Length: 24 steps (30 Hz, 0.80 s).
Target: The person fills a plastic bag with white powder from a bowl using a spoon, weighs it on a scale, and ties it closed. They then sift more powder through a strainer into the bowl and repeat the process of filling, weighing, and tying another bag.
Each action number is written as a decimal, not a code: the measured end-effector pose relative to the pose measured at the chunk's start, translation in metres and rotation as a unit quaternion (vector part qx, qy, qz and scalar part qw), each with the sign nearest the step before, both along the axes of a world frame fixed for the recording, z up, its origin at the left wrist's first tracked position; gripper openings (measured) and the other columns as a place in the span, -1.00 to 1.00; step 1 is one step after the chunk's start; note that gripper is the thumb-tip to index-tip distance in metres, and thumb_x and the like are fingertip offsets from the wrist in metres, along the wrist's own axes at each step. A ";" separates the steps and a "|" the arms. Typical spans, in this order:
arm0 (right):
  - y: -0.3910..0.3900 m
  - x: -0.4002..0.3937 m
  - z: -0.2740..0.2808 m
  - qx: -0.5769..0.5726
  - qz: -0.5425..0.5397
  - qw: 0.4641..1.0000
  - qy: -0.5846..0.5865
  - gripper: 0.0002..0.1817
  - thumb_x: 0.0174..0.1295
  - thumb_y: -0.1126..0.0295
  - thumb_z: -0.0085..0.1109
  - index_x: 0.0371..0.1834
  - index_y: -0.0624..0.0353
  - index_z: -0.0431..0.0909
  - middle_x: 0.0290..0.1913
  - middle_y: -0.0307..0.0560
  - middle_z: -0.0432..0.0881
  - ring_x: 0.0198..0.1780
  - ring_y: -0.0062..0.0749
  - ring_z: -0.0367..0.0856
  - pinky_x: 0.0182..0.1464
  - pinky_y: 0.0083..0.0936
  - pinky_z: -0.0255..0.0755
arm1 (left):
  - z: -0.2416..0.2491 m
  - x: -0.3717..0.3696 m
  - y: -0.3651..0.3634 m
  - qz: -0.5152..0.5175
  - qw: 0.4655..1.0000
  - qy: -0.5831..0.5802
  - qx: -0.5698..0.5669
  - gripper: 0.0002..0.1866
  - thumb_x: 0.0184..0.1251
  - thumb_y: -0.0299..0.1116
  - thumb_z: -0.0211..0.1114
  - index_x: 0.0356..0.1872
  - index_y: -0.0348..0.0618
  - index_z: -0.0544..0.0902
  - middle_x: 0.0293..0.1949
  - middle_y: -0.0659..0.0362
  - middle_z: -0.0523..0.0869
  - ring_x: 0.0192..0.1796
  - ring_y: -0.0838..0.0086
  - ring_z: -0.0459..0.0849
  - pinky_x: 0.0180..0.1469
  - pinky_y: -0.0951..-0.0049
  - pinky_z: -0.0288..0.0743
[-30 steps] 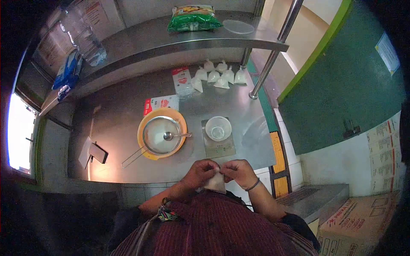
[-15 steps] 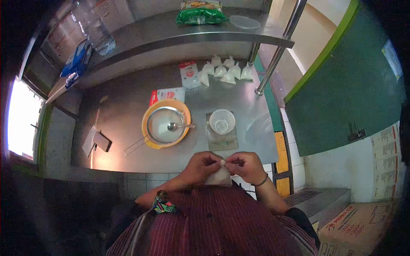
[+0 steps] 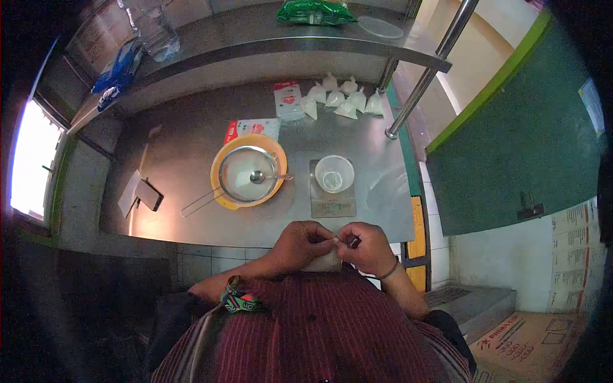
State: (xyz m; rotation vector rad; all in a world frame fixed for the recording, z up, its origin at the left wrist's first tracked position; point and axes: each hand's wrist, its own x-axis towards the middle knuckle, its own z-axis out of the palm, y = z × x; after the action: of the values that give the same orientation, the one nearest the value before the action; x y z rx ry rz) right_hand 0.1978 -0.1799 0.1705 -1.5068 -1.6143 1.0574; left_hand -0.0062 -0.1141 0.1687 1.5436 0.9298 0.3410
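Close to my body, just off the front edge of the steel table, my left hand (image 3: 302, 246) and my right hand (image 3: 366, 247) meet, fingertips pinching the top of a plastic bag (image 3: 325, 262) with pale contents. Beyond them a clear round tub (image 3: 334, 173) sits on a flat scale (image 3: 332, 208). To its left is a yellow basin (image 3: 225, 199) with a sieve (image 3: 241, 167) on it, and a metal spoon (image 3: 257, 177) lies in the sieve. Several tied bags of white powder (image 3: 346, 108) stand at the back.
Red and white packets (image 3: 288, 102) lie behind the basin. A phone on a stand (image 3: 149, 195) is at the left. Above runs a steel shelf (image 3: 255, 52) with a green packet (image 3: 314, 13), a blue packet and a clear bottle. A steel post (image 3: 424, 80) rises at the right.
The view has shifted slightly, so the shelf sits higher in it. My fingertips have come closer together at the bag's top, and less of the bag's top sticks out above them.
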 end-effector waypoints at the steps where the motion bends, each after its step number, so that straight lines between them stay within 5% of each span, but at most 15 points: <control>1: 0.000 -0.002 0.000 0.022 0.000 1.000 -0.018 -0.67 0.03 0.24 0.43 -0.27 0.25 0.62 -0.36 0.00 0.68 -0.33 -0.25 0.69 -0.22 -0.36 0.56 | -0.003 0.001 -0.001 0.000 1.000 -0.002 -0.001 -0.85 0.28 -0.43 0.45 -0.22 -0.28 0.72 -0.23 0.16 0.79 -0.20 0.59 0.70 -0.10 0.48 0.62; 5: 0.001 -0.010 0.000 0.083 -0.001 0.995 -0.056 -0.66 0.03 0.21 0.35 -0.28 0.24 0.55 -0.38 0.06 0.61 -0.34 -0.06 0.64 -0.25 -0.25 0.52 | -0.006 0.002 0.001 0.007 0.999 -0.033 -0.016 -0.79 0.24 -0.35 0.47 -0.22 -0.28 0.73 -0.30 0.17 0.79 -0.24 0.59 0.72 -0.12 0.47 0.62; 13: -0.003 -0.013 -0.006 0.101 0.004 0.992 -0.075 -0.69 0.05 0.25 0.29 -0.23 0.23 0.54 -0.33 0.11 0.60 -0.30 0.02 0.63 -0.23 -0.19 0.52 | -0.002 0.002 0.010 -0.084 0.992 -0.076 0.059 -0.78 0.25 -0.38 0.44 -0.15 -0.25 0.68 -0.28 0.24 0.76 -0.22 0.56 0.66 -0.08 0.44 0.59; 15: -0.004 -0.013 -0.007 0.107 -0.003 0.991 -0.080 -0.67 0.03 0.25 0.30 -0.23 0.23 0.55 -0.31 0.12 0.61 -0.28 0.01 0.64 -0.21 -0.19 0.53 | -0.011 0.003 0.012 -0.079 0.994 -0.070 -0.029 -0.80 0.27 -0.40 0.40 -0.14 -0.26 0.68 -0.24 0.20 0.75 -0.18 0.61 0.65 -0.02 0.46 0.55; 18: -0.003 -0.005 -0.004 0.070 -0.004 0.997 -0.042 -0.66 0.02 0.27 0.35 -0.19 0.22 0.57 -0.28 0.09 0.64 -0.26 -0.07 0.68 -0.18 -0.26 0.57 | -0.012 0.003 0.008 -0.059 0.994 -0.068 -0.055 -0.80 0.28 -0.38 0.40 -0.15 -0.25 0.67 -0.27 0.22 0.73 -0.22 0.61 0.63 -0.07 0.47 0.54; 20: -0.002 0.000 -0.002 0.055 0.026 0.998 0.010 -0.68 -0.01 0.36 0.40 -0.19 0.22 0.58 -0.33 -0.05 0.64 -0.33 -0.36 0.67 -0.29 -0.47 0.57 | -0.004 0.004 0.008 -0.050 0.997 -0.044 -0.037 -0.80 0.28 -0.38 0.40 -0.16 -0.25 0.67 -0.27 0.23 0.73 -0.22 0.61 0.63 -0.08 0.47 0.54; 24: 0.000 0.003 -0.002 0.067 0.020 0.997 -0.014 -0.65 0.00 0.32 0.43 -0.17 0.22 0.59 -0.34 -0.06 0.65 -0.33 -0.36 0.68 -0.29 -0.48 0.58 | -0.019 0.003 0.014 -0.053 0.996 -0.056 -0.054 -0.87 0.31 -0.43 0.40 -0.19 -0.21 0.67 -0.28 0.29 0.71 -0.23 0.68 0.59 -0.13 0.54 0.52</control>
State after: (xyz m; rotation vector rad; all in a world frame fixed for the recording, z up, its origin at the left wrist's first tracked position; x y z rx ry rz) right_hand 0.2008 -0.1797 0.1686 -1.4117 -1.7053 0.9343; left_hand -0.0036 -0.1003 0.1497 1.4526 0.7652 0.2934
